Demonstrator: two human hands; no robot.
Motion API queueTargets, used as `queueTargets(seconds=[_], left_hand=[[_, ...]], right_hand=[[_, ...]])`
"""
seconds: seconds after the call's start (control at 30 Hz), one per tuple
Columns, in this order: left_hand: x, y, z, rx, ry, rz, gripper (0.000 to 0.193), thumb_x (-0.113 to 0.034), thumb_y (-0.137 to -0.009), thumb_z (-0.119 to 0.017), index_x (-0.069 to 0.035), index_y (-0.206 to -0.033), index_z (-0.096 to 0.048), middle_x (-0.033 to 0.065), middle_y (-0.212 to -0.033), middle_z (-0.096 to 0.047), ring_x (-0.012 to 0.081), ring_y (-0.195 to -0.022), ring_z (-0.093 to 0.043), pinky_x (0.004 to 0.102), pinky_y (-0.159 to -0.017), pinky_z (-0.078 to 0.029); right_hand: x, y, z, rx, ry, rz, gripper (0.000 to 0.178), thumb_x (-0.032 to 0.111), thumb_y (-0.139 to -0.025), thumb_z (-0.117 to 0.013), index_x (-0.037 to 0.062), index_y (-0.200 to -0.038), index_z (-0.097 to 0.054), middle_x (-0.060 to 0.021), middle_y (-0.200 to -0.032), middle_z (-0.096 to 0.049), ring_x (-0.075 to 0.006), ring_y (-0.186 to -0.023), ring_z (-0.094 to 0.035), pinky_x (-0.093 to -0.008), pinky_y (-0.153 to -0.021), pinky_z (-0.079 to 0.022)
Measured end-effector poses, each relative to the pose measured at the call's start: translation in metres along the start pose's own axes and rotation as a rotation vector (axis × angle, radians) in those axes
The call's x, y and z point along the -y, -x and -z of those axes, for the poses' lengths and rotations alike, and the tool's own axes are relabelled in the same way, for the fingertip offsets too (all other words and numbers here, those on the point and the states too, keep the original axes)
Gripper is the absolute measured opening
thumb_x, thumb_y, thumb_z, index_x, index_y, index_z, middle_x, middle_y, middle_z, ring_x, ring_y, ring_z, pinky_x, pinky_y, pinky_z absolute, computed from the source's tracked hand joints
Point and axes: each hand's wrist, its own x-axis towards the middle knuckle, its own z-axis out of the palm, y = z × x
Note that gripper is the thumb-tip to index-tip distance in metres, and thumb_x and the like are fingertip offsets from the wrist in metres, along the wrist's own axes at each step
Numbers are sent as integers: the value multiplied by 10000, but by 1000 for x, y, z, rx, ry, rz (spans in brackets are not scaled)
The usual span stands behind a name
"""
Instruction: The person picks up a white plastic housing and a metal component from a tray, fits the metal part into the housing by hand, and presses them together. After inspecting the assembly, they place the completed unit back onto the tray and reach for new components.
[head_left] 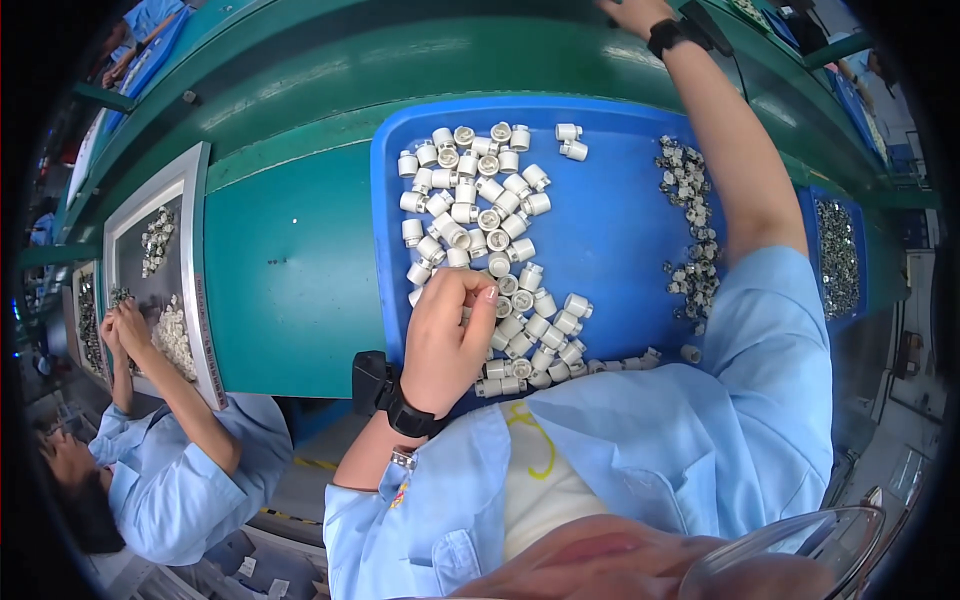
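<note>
My left hand [450, 335] is over the left part of a blue tray [620, 240], its fingers curled and thumb pressed to the index finger. What the pinch holds, if anything, is hidden. Beneath and around it lie many white cylindrical parts [465, 190], short and hollow-ended like small lamp sockets. My right hand [640, 15] reaches past the tray's far edge, by the green ledge. The upper picture edge cuts off most of its fingers. Along the tray's right side is a strip of small metal-and-white pieces [688, 185].
Green work surface [290, 270] extends left of the tray. Further left a co-worker's hands [125, 325] handle small parts over a grey-framed tray [200, 280]. Another blue tray [840, 250] of small metal pieces stands at the right. A green ledge [450, 50] runs across the back.
</note>
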Motion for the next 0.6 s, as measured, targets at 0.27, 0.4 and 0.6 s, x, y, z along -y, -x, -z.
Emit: queueTargets(seconds=[0.27,0.4,0.6], left_hand=[[7,8,-2,-77,8,-38,69,-64,-838,-549,2,-858,-541,68,-736,-531,134,-633,-514,251,-561,-412],[4,12,-5,-55,248,21,87,-90,-854,-547,-4,-867,-545,28,-750,-543,70,-661,-496,217,-572,-409],[-13,34,-19,51,275,-30,99,-104,-874,-525,-9,-895,-542,5,-769,-548,45,-687,-487,191,-608,-408]], right_hand=[[96,211,32,416,-98,554,282,257,-797,-600,65,-997,-544,-134,-945,-597,-307,-870,-584,-385,-730,-460],[85,208,11,371,-323,323,318,281,-801,-599,76,-1034,-531,-131,-966,-587,-307,-901,-570,-388,-751,-454],[87,215,12,107,-222,351,321,297,-820,-591,59,-1028,-535,-131,-946,-593,-285,-849,-579,-367,-724,-458]])
